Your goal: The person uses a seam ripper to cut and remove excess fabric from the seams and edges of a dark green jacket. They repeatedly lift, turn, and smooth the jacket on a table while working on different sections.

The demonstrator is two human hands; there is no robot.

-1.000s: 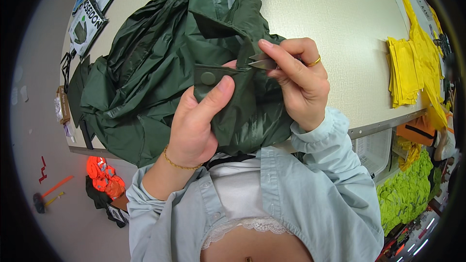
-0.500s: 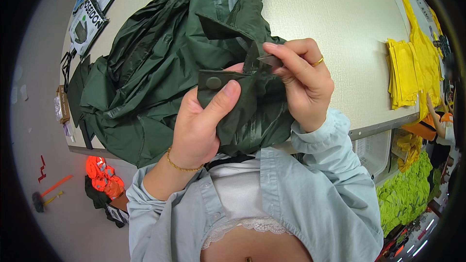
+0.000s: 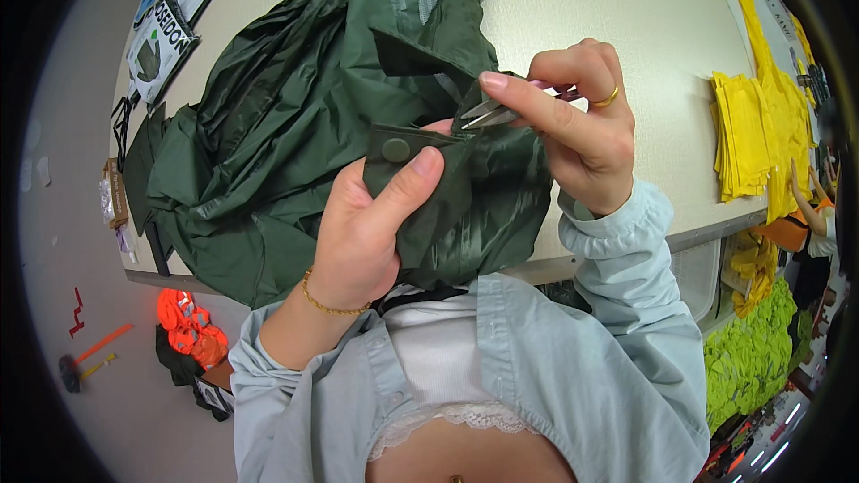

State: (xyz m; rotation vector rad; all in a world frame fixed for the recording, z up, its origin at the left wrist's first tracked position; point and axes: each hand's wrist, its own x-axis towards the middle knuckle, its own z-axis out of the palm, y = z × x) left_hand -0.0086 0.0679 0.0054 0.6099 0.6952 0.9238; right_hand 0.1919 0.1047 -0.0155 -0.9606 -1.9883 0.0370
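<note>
Your left hand (image 3: pixel 362 224) is pinching the green garment (image 3: pixel 268 156) beside its round button (image 3: pixel 395 150), and your right hand (image 3: pixel 591 130) grasps the slightly opened metal snips (image 3: pixel 495 115)

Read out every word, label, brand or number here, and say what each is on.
White package, far left: large dark lettering, legible, but I won't copy printed words or brands.
Brown box, left edge: print too small to read.
Pale sheet, upper right: lettering too blurred to read.
Green garment: no lettering visible.
</note>
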